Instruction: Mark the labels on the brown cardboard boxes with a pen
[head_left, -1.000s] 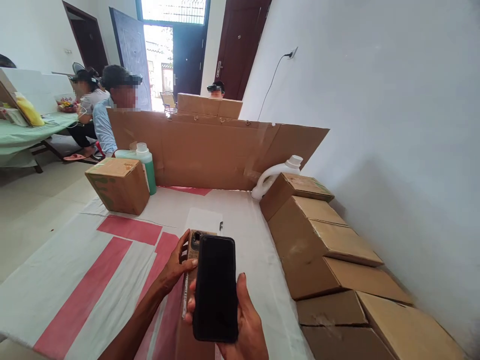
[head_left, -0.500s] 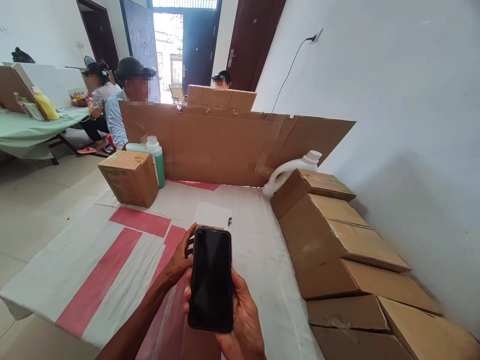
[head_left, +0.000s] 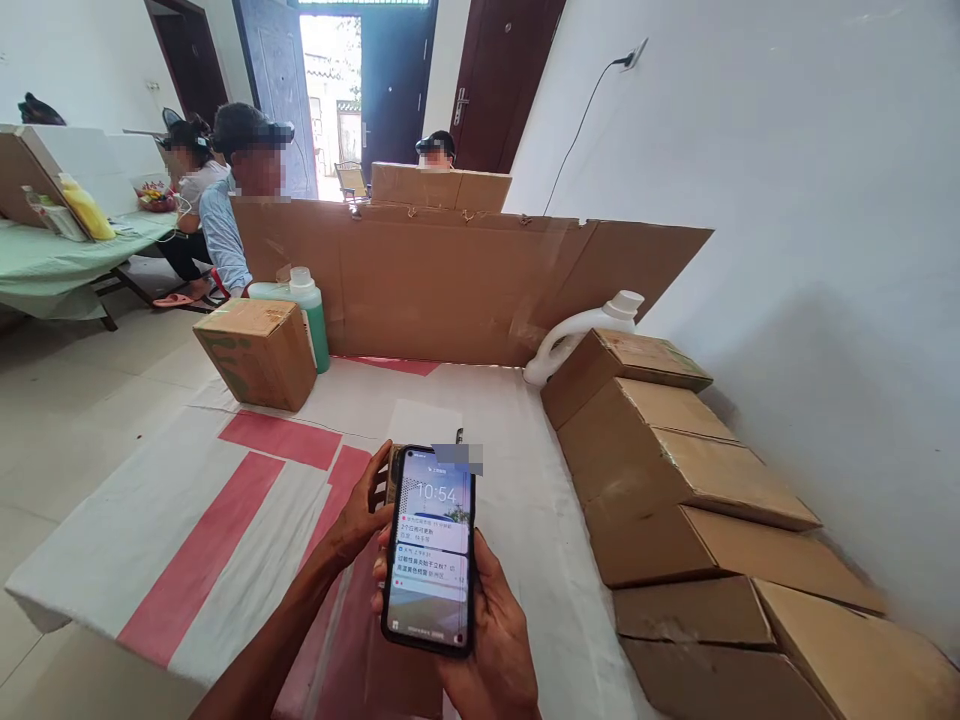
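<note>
1. Shifted slightly right since half a second ago, the phone (head_left: 429,555), at the frame's lower centre, is now lit up, reading 10:54.
2. The right hand (head_left: 491,635) is clamped around the phone.
3. The left hand (head_left: 364,515) curls beside its left edge; whether it grips anything, I cannot tell.

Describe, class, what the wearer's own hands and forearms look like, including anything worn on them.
The left hand and right hand show no gloves. The left forearm shows no sleeve or watch; the right forearm is mostly out of frame.
</note>
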